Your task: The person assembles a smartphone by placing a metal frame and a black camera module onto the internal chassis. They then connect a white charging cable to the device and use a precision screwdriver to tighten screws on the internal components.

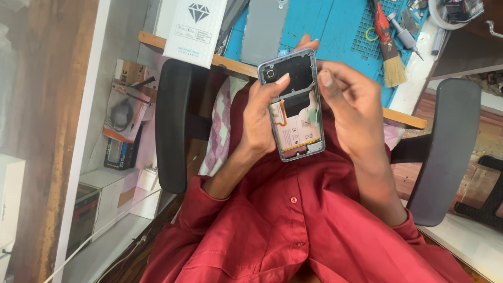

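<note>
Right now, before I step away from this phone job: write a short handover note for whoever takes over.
Left hand: grips the opened phone from its side, thumb on the dark upper cover.
Right hand: at the phone's other edge, fingertips pinched; what they hold is too small to tell.
Done: back cover is off, lying on the blue mat.
Left: battery and inner cover are in place. Brush lies on the mat.
</note>
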